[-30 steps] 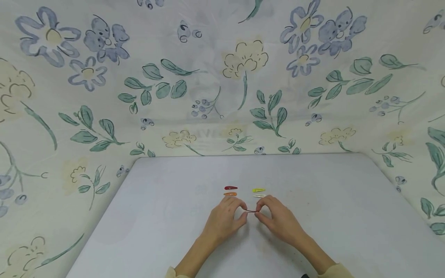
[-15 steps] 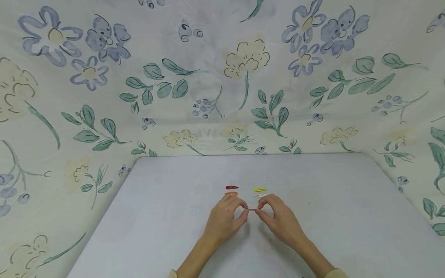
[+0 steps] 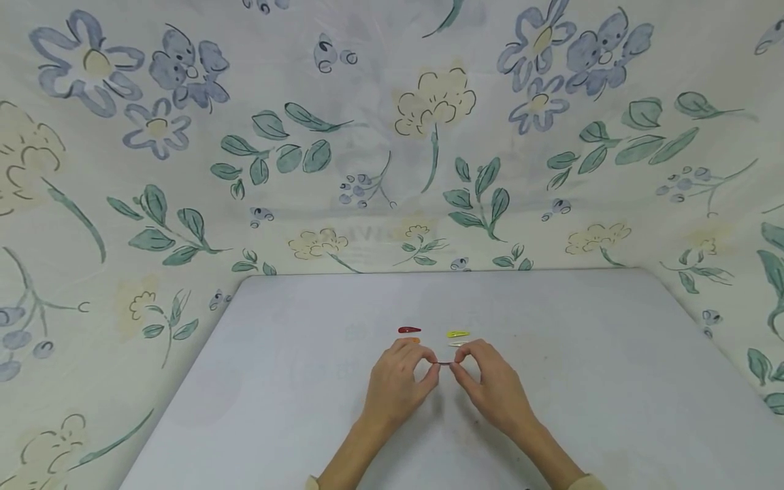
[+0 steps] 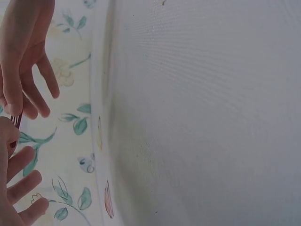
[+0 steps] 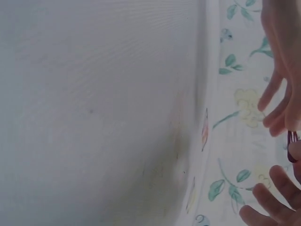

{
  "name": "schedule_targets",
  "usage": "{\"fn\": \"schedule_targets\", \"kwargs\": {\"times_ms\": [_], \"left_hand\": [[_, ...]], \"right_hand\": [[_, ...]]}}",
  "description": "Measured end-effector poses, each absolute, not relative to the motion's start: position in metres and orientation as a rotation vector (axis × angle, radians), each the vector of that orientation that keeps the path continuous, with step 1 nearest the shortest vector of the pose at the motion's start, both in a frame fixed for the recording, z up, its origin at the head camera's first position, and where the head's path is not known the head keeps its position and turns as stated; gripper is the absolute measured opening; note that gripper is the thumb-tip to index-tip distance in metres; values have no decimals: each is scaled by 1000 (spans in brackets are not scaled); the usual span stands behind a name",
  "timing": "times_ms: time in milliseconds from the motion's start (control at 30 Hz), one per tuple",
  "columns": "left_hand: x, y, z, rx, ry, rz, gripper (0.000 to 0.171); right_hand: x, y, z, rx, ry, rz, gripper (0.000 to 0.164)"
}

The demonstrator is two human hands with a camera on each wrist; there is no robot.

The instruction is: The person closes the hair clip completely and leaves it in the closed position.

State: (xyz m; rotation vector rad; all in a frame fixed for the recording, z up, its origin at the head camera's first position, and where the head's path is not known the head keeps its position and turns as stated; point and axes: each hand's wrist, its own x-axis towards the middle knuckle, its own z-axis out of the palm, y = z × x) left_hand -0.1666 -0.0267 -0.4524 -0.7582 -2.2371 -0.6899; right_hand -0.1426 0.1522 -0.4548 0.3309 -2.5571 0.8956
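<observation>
A dark red snap hair clip (image 3: 445, 363) spans the gap between both hands, off the table and seen edge-on in the head view. My left hand (image 3: 395, 382) pinches one end between thumb and index finger, and my right hand (image 3: 497, 389) pinches the other the same way. The other fingers are spread in both wrist views. Silvery metal strips show on the held hair clip (image 5: 292, 140) in the right wrist view; fingertips cover its ends. Just beyond the hands lie a red clip (image 3: 409, 330), a partly hidden orange clip (image 3: 415, 339), a yellow clip (image 3: 457, 334) and a whitish clip (image 3: 456, 344).
The pale table (image 3: 275, 354) stretches out around the hands on all sides. Flower-patterned cloth (image 3: 367, 150) stands along its back edge and both sides.
Both hands have moved slightly away from the body, with the clip between them. Two separate lines showed at the clip a second ago; now it looks like one thin line.
</observation>
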Motion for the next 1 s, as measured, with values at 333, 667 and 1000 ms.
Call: {"fn": "schedule_targets", "kwargs": {"times_ms": [333, 667, 1000], "left_hand": [[-168, -22, -452, -691, -2244, -673, 7], [-168, -18, -452, -635, -2249, -666, 5], [-167, -14, -453, -580, -2276, -626, 14]], "right_hand": [[-145, 149, -454, 321, -2471, 864, 21], [-146, 147, -454, 276, -2468, 917, 19], [-146, 145, -458, 241, -2448, 953, 19]]}}
